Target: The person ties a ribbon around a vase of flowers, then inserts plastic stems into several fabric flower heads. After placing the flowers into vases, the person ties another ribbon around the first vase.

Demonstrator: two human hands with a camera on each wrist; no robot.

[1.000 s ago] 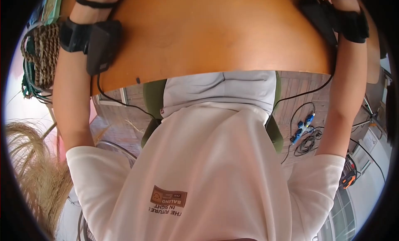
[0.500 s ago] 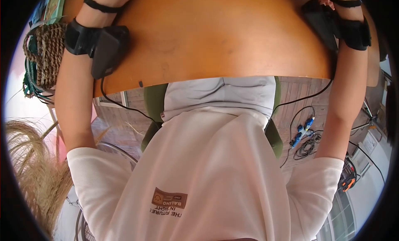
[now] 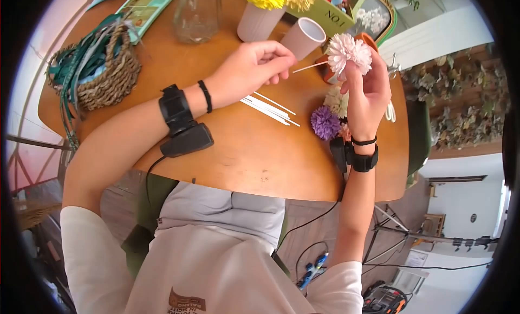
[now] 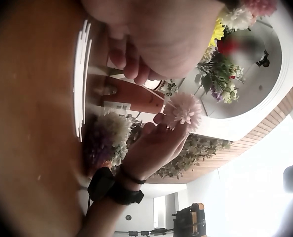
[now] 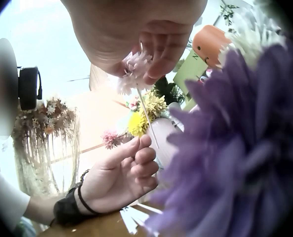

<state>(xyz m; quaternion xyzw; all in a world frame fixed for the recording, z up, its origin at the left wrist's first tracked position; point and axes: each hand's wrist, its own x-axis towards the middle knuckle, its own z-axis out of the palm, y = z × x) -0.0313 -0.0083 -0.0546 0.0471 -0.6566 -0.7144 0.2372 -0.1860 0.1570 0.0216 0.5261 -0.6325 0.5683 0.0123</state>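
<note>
Pinching one pale-pink flower (image 3: 346, 51) with right hand (image 3: 366, 100), left hand (image 3: 248, 71) curled near one stem (image 3: 310, 67), hands apart

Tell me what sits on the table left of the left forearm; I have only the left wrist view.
Observer: The head view shows a woven basket there, with green ribbons spilling over its rim.

Operator: Now give me whatever stands beyond the left wrist, towards the table's far side.

Observer: A clear glass vessel stands there, beyond the left hand and a little to its left.
</note>
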